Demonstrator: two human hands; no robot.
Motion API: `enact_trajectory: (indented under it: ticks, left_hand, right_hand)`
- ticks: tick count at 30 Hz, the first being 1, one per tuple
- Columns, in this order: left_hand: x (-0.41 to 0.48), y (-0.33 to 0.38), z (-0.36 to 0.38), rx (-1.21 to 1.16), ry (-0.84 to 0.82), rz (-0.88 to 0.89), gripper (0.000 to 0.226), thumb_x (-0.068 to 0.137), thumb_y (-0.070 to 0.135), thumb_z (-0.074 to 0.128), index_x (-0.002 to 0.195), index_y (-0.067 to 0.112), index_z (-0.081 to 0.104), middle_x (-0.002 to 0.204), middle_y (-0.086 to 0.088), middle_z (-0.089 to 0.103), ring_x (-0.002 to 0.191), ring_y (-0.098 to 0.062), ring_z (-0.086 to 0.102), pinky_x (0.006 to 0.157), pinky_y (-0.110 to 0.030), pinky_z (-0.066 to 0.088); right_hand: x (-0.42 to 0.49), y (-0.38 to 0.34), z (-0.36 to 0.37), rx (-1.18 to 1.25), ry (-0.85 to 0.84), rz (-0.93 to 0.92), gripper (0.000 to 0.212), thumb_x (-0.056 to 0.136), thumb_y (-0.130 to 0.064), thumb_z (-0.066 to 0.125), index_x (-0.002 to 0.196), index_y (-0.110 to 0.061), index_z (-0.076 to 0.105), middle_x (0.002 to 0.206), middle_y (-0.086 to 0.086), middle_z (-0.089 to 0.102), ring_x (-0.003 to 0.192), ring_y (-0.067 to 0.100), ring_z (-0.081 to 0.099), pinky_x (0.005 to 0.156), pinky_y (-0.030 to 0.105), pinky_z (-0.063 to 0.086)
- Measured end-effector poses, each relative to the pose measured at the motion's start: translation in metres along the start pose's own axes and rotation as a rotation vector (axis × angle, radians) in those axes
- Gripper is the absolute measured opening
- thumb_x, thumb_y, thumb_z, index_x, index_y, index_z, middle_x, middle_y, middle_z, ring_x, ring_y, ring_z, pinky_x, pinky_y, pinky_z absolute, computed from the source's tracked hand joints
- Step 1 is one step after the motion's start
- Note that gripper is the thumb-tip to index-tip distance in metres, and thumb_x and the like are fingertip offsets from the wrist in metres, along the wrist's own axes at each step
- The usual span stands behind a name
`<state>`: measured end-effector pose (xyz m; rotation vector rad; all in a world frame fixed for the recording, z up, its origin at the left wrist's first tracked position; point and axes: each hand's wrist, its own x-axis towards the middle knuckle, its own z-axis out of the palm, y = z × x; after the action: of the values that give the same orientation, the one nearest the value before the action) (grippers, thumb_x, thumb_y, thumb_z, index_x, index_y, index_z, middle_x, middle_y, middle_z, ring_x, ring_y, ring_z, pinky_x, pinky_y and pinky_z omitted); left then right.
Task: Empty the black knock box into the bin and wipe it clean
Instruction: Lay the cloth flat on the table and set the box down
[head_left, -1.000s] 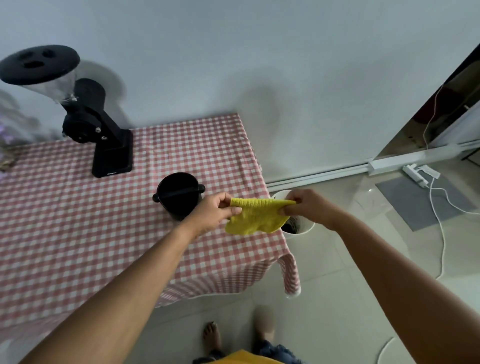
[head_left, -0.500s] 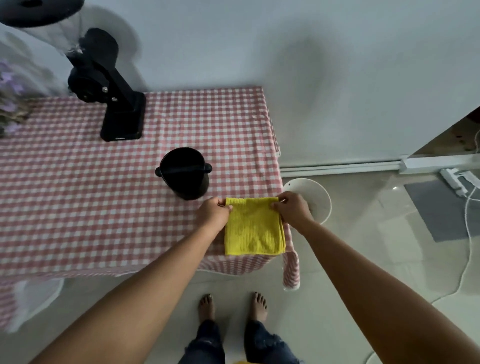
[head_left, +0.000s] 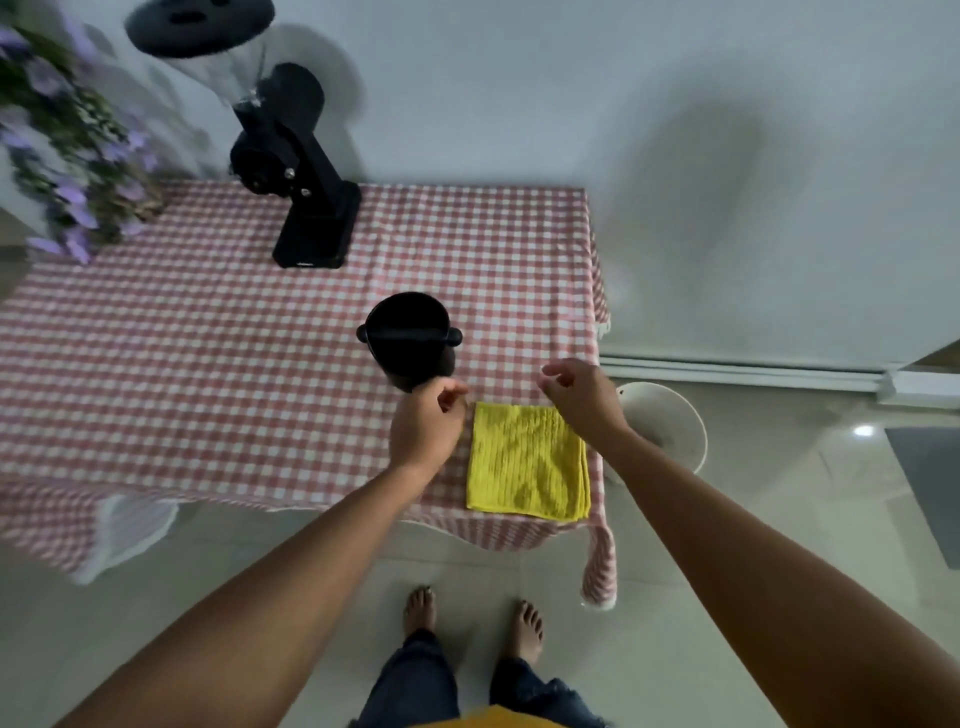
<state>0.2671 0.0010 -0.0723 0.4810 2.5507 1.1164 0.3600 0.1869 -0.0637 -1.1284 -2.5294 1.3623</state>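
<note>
The black knock box (head_left: 408, 338) stands upright on the red-checked table (head_left: 208, 364), its bar across the top. A folded yellow cloth (head_left: 527, 462) lies flat at the table's front right corner. My left hand (head_left: 428, 426) hovers just left of the cloth and below the knock box, fingers loosely curled and holding nothing. My right hand (head_left: 579, 397) hovers over the cloth's far right corner, fingers apart, empty. The white bin (head_left: 670, 421) stands on the floor just right of the table, partly hidden by my right arm.
A black coffee grinder (head_left: 296, 171) with a clear hopper stands at the back of the table. Purple flowers (head_left: 67, 150) fill the far left. My bare feet (head_left: 472, 616) are on the tiled floor below the table's front edge. A wall runs behind.
Both hands laid the yellow cloth flat on the table corner and let go of it; they now hover just above its far edge. My head has tilted further down.
</note>
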Motion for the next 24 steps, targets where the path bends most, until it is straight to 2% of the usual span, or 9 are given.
enact_trajectory:
  ticks: [3,6,9,13,16,18,21,22,24]
  left_hand:
    - [-0.004,0.006,-0.029,-0.111,0.101,0.085,0.013,0.096,0.024,0.061,0.105,0.027,0.071,0.087,0.013,0.071,0.071,-0.005,0.066,0.058,-0.024,0.052]
    - [0.011,0.005,-0.055,-0.092,0.258,0.098,0.018,0.096,0.027,0.061,0.113,0.027,0.068,0.106,0.009,0.065,0.091,-0.006,0.063,0.07,-0.015,0.048]
    - [0.036,-0.001,-0.075,-0.128,0.335,-0.005,0.03,0.095,0.024,0.062,0.125,0.023,0.063,0.121,0.0,0.059,0.097,-0.01,0.059,0.074,-0.012,0.043]
    - [0.066,-0.011,-0.092,-0.275,0.172,-0.242,0.05,0.097,0.024,0.061,0.146,0.02,0.048,0.146,-0.007,0.053,0.125,-0.019,0.057,0.094,-0.027,0.045]
    - [0.083,-0.022,-0.098,-0.372,0.051,-0.275,0.047,0.097,0.019,0.061,0.143,0.015,0.052,0.142,-0.006,0.058,0.126,-0.021,0.058,0.106,-0.034,0.047]
    - [0.092,-0.029,-0.1,-0.432,0.03,-0.285,0.044,0.096,0.011,0.062,0.139,0.012,0.057,0.138,-0.005,0.062,0.12,-0.019,0.062,0.098,-0.03,0.053]
    - [0.105,-0.042,-0.11,-0.537,-0.002,-0.33,0.041,0.094,0.002,0.062,0.134,0.01,0.061,0.128,-0.004,0.068,0.1,-0.013,0.07,0.07,-0.016,0.056]
    - [0.107,-0.045,-0.112,-0.558,-0.009,-0.337,0.04,0.093,0.001,0.062,0.133,0.009,0.062,0.123,-0.004,0.07,0.094,-0.012,0.071,0.068,-0.017,0.057]
    - [0.119,-0.053,-0.125,-0.6,-0.008,-0.355,0.039,0.093,0.0,0.062,0.131,0.009,0.063,0.122,-0.006,0.071,0.094,-0.017,0.072,0.076,-0.029,0.062]
  right_hand:
    - [0.006,-0.032,0.008,0.058,-0.052,-0.047,0.022,0.095,-0.029,0.062,0.108,-0.013,0.071,0.094,0.004,0.073,0.081,0.021,0.067,0.07,0.036,0.057]
    - [0.016,-0.06,0.023,0.11,-0.092,-0.036,0.029,0.095,-0.035,0.061,0.116,-0.017,0.069,0.105,0.003,0.073,0.088,0.019,0.07,0.076,0.039,0.06]
    - [0.023,-0.082,0.038,0.184,-0.138,0.002,0.043,0.094,-0.038,0.06,0.13,-0.016,0.061,0.117,0.005,0.07,0.092,0.022,0.07,0.085,0.044,0.059]
    - [0.029,-0.103,0.058,0.24,-0.151,0.03,0.049,0.094,-0.039,0.057,0.137,-0.015,0.056,0.126,0.005,0.067,0.108,0.027,0.066,0.094,0.049,0.055]
    - [0.039,-0.109,0.074,0.23,-0.124,0.052,0.04,0.091,-0.034,0.057,0.128,-0.018,0.065,0.118,0.006,0.071,0.098,0.023,0.066,0.092,0.051,0.055]
    - [0.041,-0.112,0.079,0.24,-0.084,0.086,0.034,0.091,-0.025,0.057,0.123,-0.018,0.068,0.104,0.005,0.074,0.085,0.019,0.066,0.086,0.05,0.058]
    - [0.041,-0.125,0.088,0.221,-0.016,0.106,0.03,0.093,-0.017,0.056,0.12,-0.017,0.07,0.092,0.003,0.073,0.077,0.019,0.067,0.078,0.046,0.06]
    - [0.041,-0.13,0.091,0.218,-0.001,0.111,0.029,0.093,-0.017,0.056,0.118,-0.016,0.071,0.089,0.003,0.074,0.075,0.02,0.067,0.077,0.047,0.06]
    - [0.046,-0.147,0.102,0.238,0.023,0.131,0.027,0.094,-0.015,0.057,0.116,-0.016,0.072,0.081,0.003,0.074,0.069,0.022,0.065,0.075,0.049,0.059]
